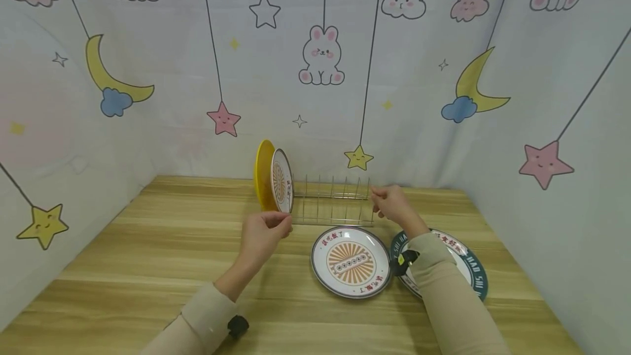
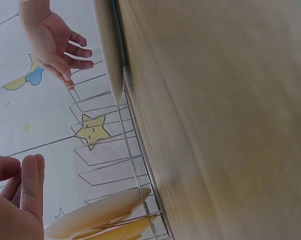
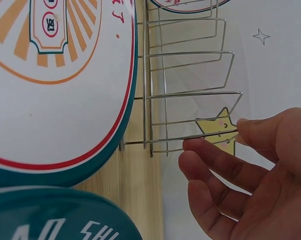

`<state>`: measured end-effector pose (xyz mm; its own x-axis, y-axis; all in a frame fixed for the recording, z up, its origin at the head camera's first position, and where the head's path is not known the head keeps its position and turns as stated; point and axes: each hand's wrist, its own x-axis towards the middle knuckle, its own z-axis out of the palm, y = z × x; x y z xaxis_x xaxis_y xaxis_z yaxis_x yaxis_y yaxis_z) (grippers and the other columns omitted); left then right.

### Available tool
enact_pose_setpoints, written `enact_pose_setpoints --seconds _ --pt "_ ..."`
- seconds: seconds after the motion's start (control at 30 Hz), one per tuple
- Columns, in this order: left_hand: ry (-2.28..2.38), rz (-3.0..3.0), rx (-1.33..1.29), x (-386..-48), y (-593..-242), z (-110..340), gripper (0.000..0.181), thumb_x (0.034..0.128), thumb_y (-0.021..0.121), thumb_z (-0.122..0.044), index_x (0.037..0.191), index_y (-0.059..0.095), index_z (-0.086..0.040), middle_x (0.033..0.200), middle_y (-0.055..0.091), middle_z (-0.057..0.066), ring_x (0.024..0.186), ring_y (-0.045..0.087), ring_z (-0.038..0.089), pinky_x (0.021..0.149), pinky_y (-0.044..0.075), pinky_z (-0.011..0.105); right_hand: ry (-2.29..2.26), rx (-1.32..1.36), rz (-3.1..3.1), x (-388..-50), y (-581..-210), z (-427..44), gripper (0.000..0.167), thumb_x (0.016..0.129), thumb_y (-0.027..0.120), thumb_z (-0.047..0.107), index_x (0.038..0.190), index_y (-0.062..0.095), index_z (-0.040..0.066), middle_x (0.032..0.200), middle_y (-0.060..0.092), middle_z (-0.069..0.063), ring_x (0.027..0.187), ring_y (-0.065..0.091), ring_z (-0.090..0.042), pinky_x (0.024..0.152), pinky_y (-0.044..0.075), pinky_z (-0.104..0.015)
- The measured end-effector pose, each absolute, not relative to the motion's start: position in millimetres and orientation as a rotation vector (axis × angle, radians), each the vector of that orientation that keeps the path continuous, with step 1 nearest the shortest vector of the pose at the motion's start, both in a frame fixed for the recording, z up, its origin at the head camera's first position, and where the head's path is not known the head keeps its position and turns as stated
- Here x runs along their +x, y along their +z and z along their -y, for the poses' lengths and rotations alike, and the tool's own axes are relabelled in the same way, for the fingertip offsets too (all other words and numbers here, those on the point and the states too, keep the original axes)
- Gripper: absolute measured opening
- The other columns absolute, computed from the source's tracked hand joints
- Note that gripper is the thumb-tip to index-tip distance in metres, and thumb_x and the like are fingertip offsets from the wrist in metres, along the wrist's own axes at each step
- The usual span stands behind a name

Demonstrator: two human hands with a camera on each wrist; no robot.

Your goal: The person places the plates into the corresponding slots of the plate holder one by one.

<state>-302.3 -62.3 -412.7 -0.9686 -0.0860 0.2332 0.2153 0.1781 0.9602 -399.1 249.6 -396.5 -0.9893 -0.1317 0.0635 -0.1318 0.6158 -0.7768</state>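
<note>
1. As the right hand (image 1: 396,205) pinches the end wire at 3 o'clock on the wire rack (image 1: 332,198), a sideways tug could drag the rack along the bench (image 1: 123,267).
2. At 8 o'clock, the left hand (image 1: 261,233) has thumb and fingertips pressed together with nothing visible between; an upward jerk could knock the standing white plate (image 1: 282,182).
3. That plate and the yellow plate (image 1: 263,171) stand toward 9 o'clock, loading one end; lifting from 3 o'clock alone might tip them out.
4. Between 5 and 6 o'clock lies the flat white plate (image 1: 351,262), so pulling the rack nearer could ram its rim.
5. Toward 4 o'clock, the green-rimmed plate (image 1: 472,267) lies below the right sleeve (image 1: 455,303), which might catch it if lowered.
</note>
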Motion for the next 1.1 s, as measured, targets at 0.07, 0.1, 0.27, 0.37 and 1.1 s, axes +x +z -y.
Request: enact_pose_setpoints --seconds 0.07,0.1,0.27,0.37,1.1 --pt "-1.902 2.228 -0.122 -302 -413 60 0.012 0.0905 0.071 -0.006 0.097 0.075 0.003 0.088 0.072 0.013 0.078 0.070 0.024 0.069 0.058 0.026 1.361 0.231 2.820 -399 -397 -250 0.037 0.104 0.048 0.009 0.140 0.051 -0.001 0.082 0.065 -0.021 0.081 0.065 -0.043 0.064 0.053 -0.040" --pt "-1.913 2.233 -0.119 -301 -414 59 0.012 0.0906 0.071 -0.006 0.098 0.075 0.003 0.088 0.072 0.013 0.078 0.069 0.022 0.069 0.058 0.026 1.360 0.235 2.819 -400 -397 -250 0.037 0.104 0.048 0.009 0.140 0.051 -0.001 0.082 0.065 -0.021 0.081 0.065 -0.043 0.064 0.053 -0.040" --pt "-1.938 2.264 -0.095 -300 -414 54 0.012 0.0909 0.071 -0.007 0.099 0.075 0.000 0.090 0.071 0.013 0.078 0.068 0.019 0.070 0.058 0.026 1.361 0.229 2.809 -401 -397 -249 0.036 0.104 0.049 0.009 0.138 0.054 -0.002 0.082 0.065 -0.021 0.080 0.066 -0.041 0.061 0.052 -0.037" --pt "-1.937 2.283 -0.105 -300 -415 53 0.012 0.0908 0.071 -0.006 0.100 0.075 0.000 0.089 0.071 0.011 0.079 0.068 0.019 0.071 0.058 0.026 1.349 0.234 2.808 -402 -397 -250 0.035 0.104 0.049 0.011 0.137 0.055 -0.002 0.082 0.066 -0.021 0.079 0.066 -0.040 0.056 0.049 -0.031" --pt "-1.714 2.602 -0.378 -295 -428 45 0.025 0.0910 0.069 -0.008 0.114 0.069 0.002 0.110 0.070 0.011 0.101 0.066 0.026 0.084 0.056 0.036 1.372 0.232 2.812 -402 -399 -252 0.036 0.104 0.049 0.011 0.138 0.055 0.000 0.082 0.064 -0.022 0.074 0.065 -0.037 0.054 0.044 -0.027"
